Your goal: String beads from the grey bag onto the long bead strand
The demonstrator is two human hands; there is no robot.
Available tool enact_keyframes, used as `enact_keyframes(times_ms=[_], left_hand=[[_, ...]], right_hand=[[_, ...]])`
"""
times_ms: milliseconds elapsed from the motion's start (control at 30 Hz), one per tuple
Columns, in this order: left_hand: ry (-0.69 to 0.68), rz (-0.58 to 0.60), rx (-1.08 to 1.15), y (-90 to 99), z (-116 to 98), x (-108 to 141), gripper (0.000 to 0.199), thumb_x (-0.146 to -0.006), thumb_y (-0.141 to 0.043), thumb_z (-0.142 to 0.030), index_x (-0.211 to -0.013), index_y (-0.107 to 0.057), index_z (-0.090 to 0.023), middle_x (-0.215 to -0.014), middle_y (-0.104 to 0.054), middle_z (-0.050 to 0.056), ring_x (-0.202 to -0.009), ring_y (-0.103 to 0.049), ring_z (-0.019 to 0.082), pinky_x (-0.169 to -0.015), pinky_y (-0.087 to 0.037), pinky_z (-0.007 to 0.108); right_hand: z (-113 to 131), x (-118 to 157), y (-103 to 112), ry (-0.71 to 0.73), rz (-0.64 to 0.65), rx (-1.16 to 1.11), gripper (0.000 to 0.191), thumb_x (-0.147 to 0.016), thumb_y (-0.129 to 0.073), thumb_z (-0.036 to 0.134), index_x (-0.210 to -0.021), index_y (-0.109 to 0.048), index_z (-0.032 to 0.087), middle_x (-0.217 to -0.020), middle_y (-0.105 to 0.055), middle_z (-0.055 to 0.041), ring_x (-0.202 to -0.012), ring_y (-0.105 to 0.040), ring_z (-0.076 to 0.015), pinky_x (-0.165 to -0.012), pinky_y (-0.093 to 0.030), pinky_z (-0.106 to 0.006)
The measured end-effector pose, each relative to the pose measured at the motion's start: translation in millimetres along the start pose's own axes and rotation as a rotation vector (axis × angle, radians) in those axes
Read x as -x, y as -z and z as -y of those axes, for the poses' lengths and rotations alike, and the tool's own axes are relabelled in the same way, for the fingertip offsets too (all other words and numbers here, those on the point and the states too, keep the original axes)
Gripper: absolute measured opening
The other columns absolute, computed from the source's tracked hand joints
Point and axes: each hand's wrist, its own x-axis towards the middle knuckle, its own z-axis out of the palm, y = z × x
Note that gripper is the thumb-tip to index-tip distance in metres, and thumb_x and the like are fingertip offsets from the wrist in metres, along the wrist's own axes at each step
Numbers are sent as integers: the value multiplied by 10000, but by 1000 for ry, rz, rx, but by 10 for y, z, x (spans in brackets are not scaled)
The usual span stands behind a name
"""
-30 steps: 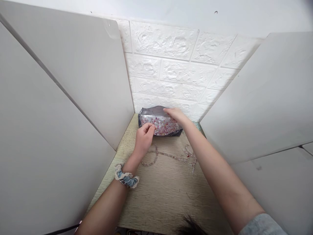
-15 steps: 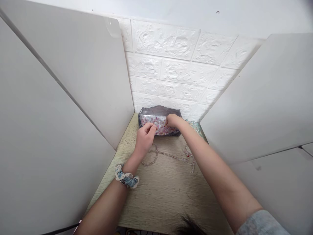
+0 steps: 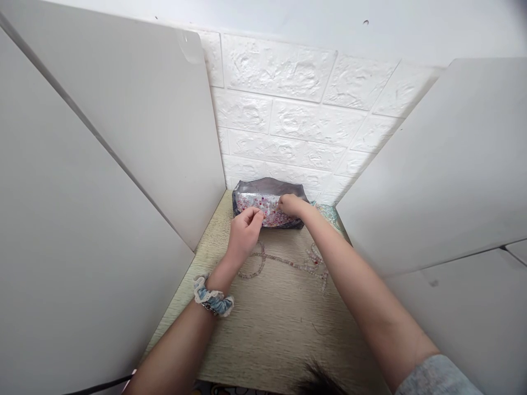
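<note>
A dark pouch with a shiny silvery lining [image 3: 269, 185] lies wide at the back of the table, with many small pink, red and clear beads [image 3: 274, 218] inside. At its front left edge, my left hand [image 3: 246, 230] is closed in a pinch; a tiny orange spot shows by the fingertips, but what they hold is too small to make out. My right hand [image 3: 291, 205] reaches over the beads with fingers bent down and pressed together, their tips partly hidden. A long beaded strand [image 3: 284, 261] lies curved on the table below both hands, one loop running up behind my left wrist.
Pale greenish beads in clear wrapping [image 3: 327, 213] lie right of the pouch, partly behind my right forearm. White panels [image 3: 164, 137] close in the wood-grain table [image 3: 263, 329] on both sides. A white brick-pattern wall [image 3: 284, 115] stands behind. A thin dark thread lies near the front.
My right hand has shifted very slightly down and its fingers sit a little differently over the beads. My left hand stays in the same pinch and place.
</note>
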Motion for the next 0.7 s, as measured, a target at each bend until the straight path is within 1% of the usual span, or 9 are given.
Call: enact_keyframes(times_ms=[100, 233, 300, 367, 533, 700], left_hand=[[2, 3, -1, 0, 0, -1, 213, -752, -425, -331, -635, -487, -164, -508, -384, -50, -460, -326, 64, -478, -277, 203], [0, 1, -7, -2, 9, -4, 214, -750, -424, -334, -633, -484, -165, -506, -385, -49, -464, -327, 66, -471, -274, 203], [-6, 4, -10, -2, 12, -3, 211, -753, -423, -329, -634, -482, -166, -509, -385, -48, -467, -329, 66, -470, -273, 201], [-7, 11, -16, -2, 11, -1, 207, -755, -422, -322, -632, -480, -166, -515, -389, -47, -470, -331, 65, -470, -273, 199], [0, 17, -24, -5, -12, 8, 216, -758, -419, -335, -642, -489, -166, -509, -388, -48, -466, -330, 67, -469, -276, 201], [6, 19, -33, -12, -20, 14, 221, -756, -419, -340, -643, -493, -165, -501, -388, -48, -464, -331, 71, -475, -282, 203]], right_hand=[[-29, -7, 23, 3, -16, -7, 285, -760, -422, 183, -948, -618, 97, -1012, -595, -156, -910, -566, -209, -720, -413, -238], [-53, -25, -2, 28, 5, -23, 249, -699, -503, 192, -908, -637, 179, -935, -630, -84, -799, -592, -174, -660, -420, -221], [-50, -41, -29, 38, 15, -27, 256, -681, -521, 194, -910, -636, 196, -914, -634, -71, -756, -596, -164, -636, -421, -221], [-37, -59, -51, 45, 18, -25, 255, -668, -534, 197, -900, -637, 183, -919, -632, -82, -766, -596, -171, -640, -422, -228], [0, -77, -63, 50, 12, -14, 240, -658, -539, 187, -870, -639, 135, -959, -617, -129, -856, -581, -204, -707, -418, -255], [23, -38, -55, 42, 7, -26, 219, -677, -511, 167, -852, -638, 131, -953, -619, -131, -876, -574, -210, -735, -409, -265]])
